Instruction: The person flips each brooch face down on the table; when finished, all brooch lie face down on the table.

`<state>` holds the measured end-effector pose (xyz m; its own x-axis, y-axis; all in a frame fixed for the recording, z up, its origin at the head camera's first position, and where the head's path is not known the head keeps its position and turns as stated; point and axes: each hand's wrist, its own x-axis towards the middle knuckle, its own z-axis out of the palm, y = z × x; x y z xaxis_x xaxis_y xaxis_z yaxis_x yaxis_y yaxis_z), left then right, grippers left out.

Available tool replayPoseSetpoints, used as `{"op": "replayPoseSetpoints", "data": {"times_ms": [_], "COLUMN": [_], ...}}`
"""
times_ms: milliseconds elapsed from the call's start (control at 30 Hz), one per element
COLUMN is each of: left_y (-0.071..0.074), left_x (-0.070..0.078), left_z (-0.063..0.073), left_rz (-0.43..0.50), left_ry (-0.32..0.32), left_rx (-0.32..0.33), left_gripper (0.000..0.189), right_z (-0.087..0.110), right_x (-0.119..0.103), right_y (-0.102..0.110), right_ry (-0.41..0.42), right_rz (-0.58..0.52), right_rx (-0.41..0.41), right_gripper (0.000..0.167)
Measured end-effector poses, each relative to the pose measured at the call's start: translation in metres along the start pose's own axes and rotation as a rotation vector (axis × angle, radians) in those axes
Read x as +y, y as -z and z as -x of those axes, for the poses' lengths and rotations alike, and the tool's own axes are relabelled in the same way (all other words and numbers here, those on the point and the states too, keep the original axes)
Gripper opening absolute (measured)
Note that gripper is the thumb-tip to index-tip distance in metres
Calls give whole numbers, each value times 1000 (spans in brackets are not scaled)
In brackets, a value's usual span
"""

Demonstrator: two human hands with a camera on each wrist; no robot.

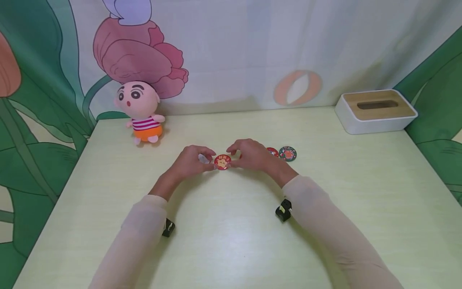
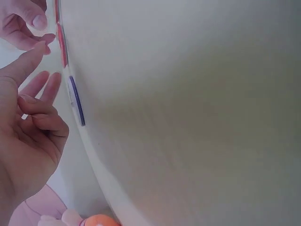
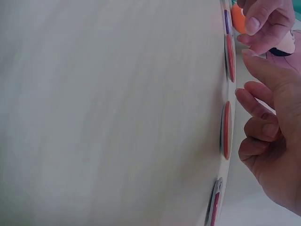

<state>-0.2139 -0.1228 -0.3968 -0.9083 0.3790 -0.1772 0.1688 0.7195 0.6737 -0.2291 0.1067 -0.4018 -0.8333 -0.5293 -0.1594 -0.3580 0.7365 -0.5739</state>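
Note:
A round red disc (image 1: 222, 161) with a yellow figure lies flat on the table between the two hands. My left hand (image 1: 193, 161) is at its left side and my right hand (image 1: 250, 155) at its right. In the left wrist view, both hands' fingertips hover close together just above the red disc (image 2: 62, 44), seemingly apart from it. A pale disc with a blue rim (image 2: 76, 101) lies beneath the left hand. Under the right hand is another red-edged disc (image 3: 226, 129), mostly hidden in the head view. Neither hand holds anything.
Right of the right hand lie a partly covered red disc (image 1: 272, 151) and a dark green disc (image 1: 287, 153). A plush doll (image 1: 142, 112) sits at the back left. A white tissue box with a wooden lid (image 1: 377, 110) stands at the back right, before a printed curtain (image 1: 231, 52).

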Motion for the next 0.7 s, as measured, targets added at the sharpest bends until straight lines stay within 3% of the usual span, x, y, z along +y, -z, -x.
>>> {"op": "replayPoseSetpoints", "data": {"times_ms": [367, 700], "left_y": [-8, -10], "left_x": [4, 4], "left_z": [-12, -16], "left_rz": [-73, -72], "left_ry": [14, 39], "left_rx": [-45, -63], "left_gripper": [53, 48], "right_z": [-3, -8], "right_x": [5, 7], "right_y": [-2, -7], "right_ry": [-27, -17], "right_rz": [-12, -15], "right_rx": [-40, -41], "right_gripper": [57, 50]}}
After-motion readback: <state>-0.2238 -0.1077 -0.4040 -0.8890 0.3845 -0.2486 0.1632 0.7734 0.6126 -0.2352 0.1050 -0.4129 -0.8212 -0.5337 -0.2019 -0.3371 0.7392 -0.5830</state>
